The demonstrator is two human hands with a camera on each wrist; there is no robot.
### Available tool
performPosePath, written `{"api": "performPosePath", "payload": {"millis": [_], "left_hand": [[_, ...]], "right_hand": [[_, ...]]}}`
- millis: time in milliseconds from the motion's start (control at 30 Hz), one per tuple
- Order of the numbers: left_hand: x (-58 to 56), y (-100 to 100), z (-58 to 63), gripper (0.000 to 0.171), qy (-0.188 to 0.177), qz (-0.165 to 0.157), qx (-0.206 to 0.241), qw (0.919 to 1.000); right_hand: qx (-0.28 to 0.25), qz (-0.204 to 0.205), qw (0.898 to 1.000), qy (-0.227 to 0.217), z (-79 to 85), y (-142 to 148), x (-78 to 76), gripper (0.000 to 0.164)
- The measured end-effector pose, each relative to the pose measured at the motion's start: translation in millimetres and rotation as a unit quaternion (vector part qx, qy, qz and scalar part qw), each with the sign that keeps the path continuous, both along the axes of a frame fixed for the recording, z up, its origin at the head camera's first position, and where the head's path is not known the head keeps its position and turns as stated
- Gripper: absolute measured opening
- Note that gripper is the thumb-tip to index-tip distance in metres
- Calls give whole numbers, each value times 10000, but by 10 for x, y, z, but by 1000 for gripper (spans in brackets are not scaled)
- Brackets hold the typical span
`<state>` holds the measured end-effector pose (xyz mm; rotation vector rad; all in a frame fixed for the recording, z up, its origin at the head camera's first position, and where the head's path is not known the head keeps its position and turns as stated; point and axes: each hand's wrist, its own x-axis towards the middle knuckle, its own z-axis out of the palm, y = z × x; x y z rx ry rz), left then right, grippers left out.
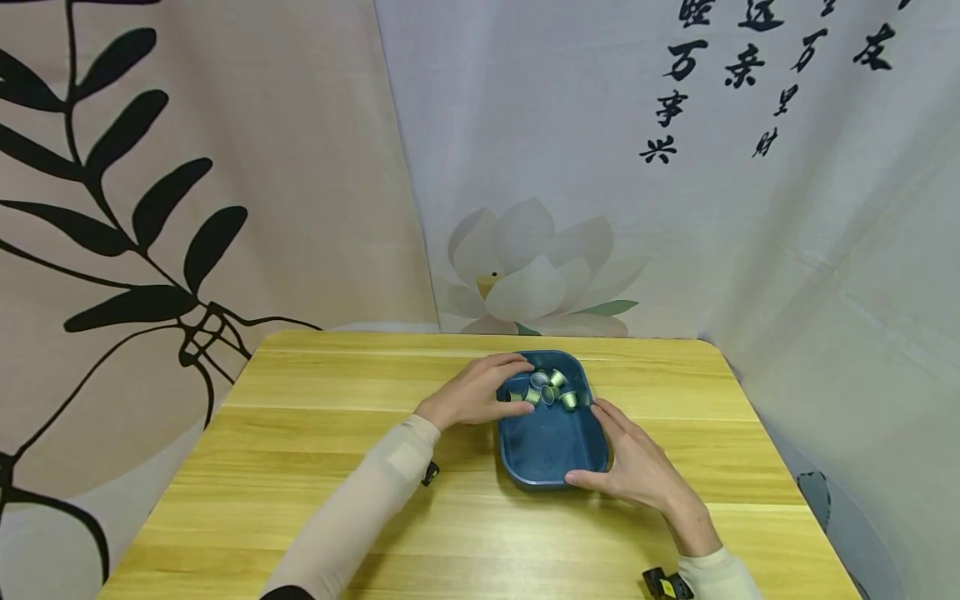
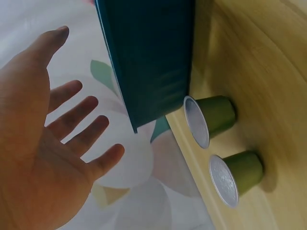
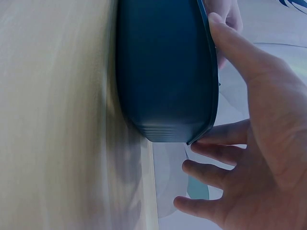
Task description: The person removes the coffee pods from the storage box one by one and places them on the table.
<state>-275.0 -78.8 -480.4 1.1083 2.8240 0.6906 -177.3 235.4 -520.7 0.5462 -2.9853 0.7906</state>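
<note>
In the head view I see the tray [image 1: 553,447] on the table [image 1: 315,417], several green capsules [image 1: 569,401] in its far half; the left hand [image 1: 478,392] reaches over its left rim, thumb and fingers apart, and the right hand [image 1: 637,462] spans its right side. My left wrist view shows that hand spread and holding nothing, with two capsules [image 2: 218,115] upright on the table beside the tray. On the right wrist, I find thumb and forefinger touching the tray's rim, loosely extended.
</note>
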Motion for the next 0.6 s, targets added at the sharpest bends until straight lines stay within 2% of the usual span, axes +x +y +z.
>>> {"api": "performPosePath", "payload": {"millis": [233,600], "left_hand": [[-61,122,-27,71,51,-116,-389,9992],[-149,276,-64,63,-203,-216,-936,9952]], "right_hand": [[-7,18,10000,-7,8,-6,4,121],[-38,26,10000,-54,15,-10,6,122]]}}
